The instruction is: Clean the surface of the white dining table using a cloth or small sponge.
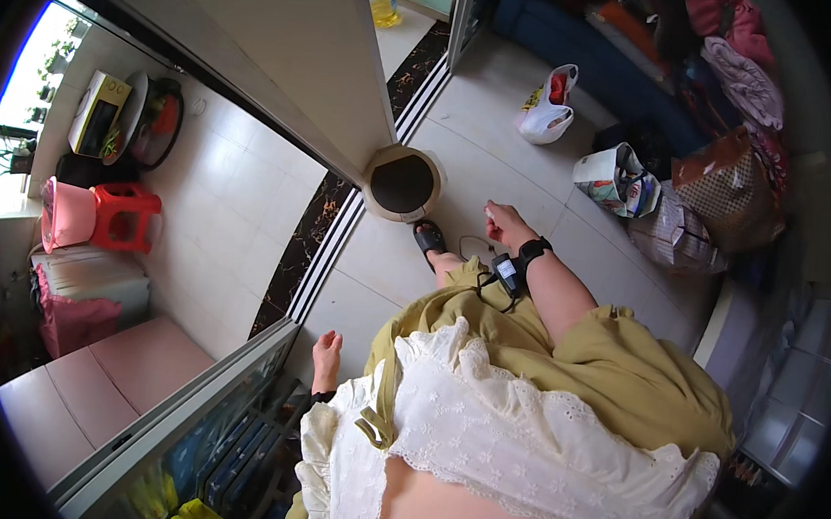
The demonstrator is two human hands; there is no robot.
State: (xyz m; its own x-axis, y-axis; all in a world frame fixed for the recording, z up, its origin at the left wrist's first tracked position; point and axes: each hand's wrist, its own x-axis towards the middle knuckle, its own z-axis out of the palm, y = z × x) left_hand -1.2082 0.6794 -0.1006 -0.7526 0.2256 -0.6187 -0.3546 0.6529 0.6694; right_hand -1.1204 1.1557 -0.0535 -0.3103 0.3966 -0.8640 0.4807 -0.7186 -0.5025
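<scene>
My right hand [507, 224] is raised over the tiled floor, fingers curled around a small white thing [490, 213] that is too small to name. A black strap with a small device [507, 274] and a cable sits at that wrist. Just left of this hand stands a round beige bin [404, 184] with a dark top, beside the wall's end. My left hand [327, 356] is low at my side near the sliding door, its fingers partly curled; whether it holds anything cannot be seen. A black sandal [430, 237] is on my foot, next to the bin.
A white plastic bag [547, 118] and several shopping bags [616, 180] stand on the floor by a blue sofa [544, 25]. Door tracks [325, 254] cross the floor. Beyond are a red stool [127, 217], a pink basin [70, 215] and an oil bottle [382, 4].
</scene>
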